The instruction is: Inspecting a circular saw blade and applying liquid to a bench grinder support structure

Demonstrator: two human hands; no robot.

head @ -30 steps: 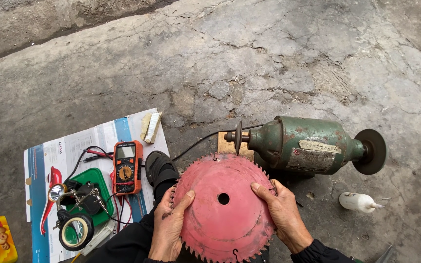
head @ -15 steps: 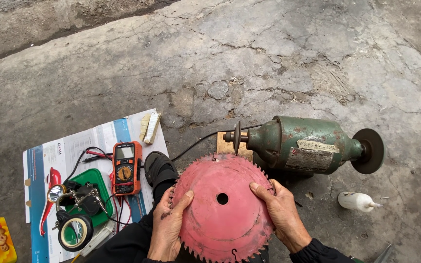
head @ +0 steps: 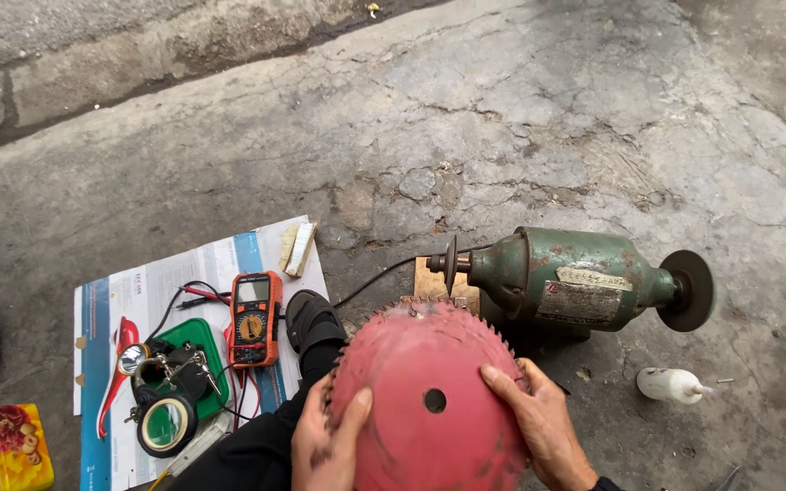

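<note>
Left of the fingers: multimeter screen point(head: 253, 291), grey; printed sheet point(head: 175, 273), white-blue; yellow box point(head: 13, 445). Beyond fingertips: worn pale label point(head: 593, 278).

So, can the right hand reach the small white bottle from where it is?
Probably yes: the white bottle lies on open concrete beside the right hand, nothing between, but that hand must release the red saw blade.
</note>
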